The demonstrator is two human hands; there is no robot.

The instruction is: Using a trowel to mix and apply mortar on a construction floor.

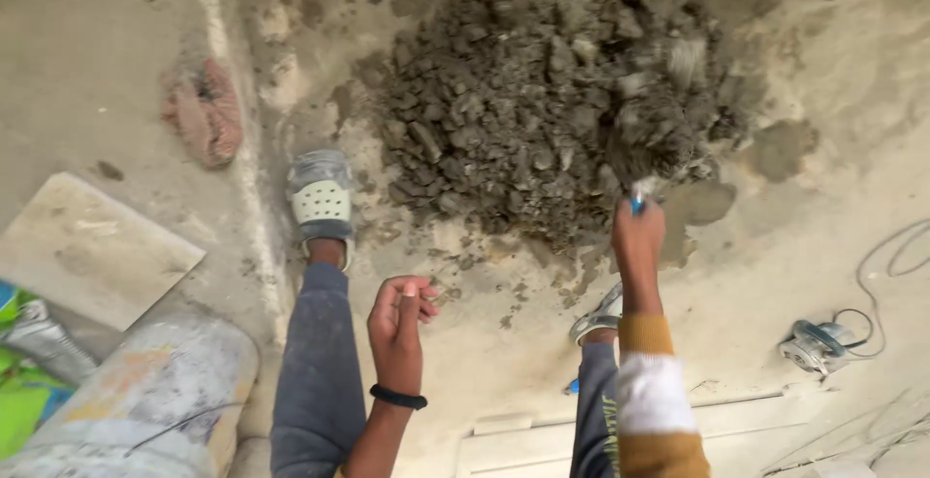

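Right hand [636,236] at centre right, clenched on blue-handled trowel [647,154] in mortar heap [528,100], upper centre. Left hand [399,328] lower centre, empty, fingers loosely curled.

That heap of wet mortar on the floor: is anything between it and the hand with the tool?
Nothing visible. The right hand holds a blue-handled tool whose loaded end already lies on the mortar heap. The left hand hangs empty, apart from it.

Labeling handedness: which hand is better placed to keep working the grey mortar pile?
Right. The right hand already has its grip on a blue-handled trowel in the grey lumpy mortar pile; the left hand hangs empty, away from it.
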